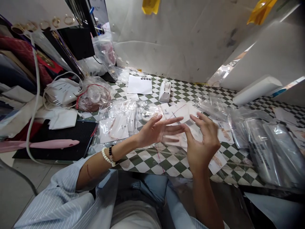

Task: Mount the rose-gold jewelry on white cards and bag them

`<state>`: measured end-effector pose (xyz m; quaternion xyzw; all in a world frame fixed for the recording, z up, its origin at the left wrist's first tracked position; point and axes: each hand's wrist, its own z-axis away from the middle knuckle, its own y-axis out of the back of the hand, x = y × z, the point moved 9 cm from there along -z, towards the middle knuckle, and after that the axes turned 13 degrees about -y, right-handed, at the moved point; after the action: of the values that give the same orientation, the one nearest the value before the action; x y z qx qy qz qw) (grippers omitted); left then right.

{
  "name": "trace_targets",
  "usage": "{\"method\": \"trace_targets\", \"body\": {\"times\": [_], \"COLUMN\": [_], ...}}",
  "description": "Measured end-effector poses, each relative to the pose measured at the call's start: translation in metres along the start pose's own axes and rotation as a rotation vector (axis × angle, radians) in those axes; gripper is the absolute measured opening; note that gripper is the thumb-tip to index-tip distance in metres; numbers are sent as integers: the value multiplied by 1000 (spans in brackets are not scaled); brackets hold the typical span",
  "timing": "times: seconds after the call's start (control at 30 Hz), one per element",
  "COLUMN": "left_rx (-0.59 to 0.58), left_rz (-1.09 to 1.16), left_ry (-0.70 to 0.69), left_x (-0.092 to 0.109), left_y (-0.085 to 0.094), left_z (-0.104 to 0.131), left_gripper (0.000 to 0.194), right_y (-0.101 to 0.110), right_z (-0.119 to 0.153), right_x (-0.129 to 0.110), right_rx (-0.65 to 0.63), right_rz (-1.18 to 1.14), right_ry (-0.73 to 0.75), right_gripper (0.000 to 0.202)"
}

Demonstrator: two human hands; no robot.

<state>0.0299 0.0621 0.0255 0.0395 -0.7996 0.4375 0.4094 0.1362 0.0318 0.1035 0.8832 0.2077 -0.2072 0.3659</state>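
My left hand is stretched out over the table with its fingers extended and somewhat blurred. Nothing shows in it. Facing it, my right hand has its thumb and index finger apart, and the thumb tip appears to meet the left fingertips. I see nothing between its fingers. Below and behind both hands lie white cards and clear plastic sleeves. A bagged card with a thin chain bracelet lies left of my left hand. Beside my right wrist is another white card with a small gold-coloured piece.
Rolls of clear plastic bags lie at the right. A small white stand and a white sheet are at the back of the checkered table. Pink pliers-like handles and a white cable are at left.
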Motion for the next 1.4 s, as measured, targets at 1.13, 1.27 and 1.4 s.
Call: {"method": "trace_targets", "body": {"times": [1.13, 1.27, 1.4], "left_rx": [381, 427, 487], "left_rz": [-451, -321, -435], "left_ry": [-133, -132, -242], "left_x": [37, 17, 29], "left_y": [-15, 0, 22], "left_z": [46, 57, 74], "left_gripper": [24, 34, 30], "right_y": [-26, -54, -44], "right_z": [34, 64, 51], "right_x": [15, 15, 44], "right_rx": [-591, -772, -731], "right_rz": [-1099, -888, -737], "right_ry": [-724, -724, -697], "right_gripper": [14, 28, 27]}}
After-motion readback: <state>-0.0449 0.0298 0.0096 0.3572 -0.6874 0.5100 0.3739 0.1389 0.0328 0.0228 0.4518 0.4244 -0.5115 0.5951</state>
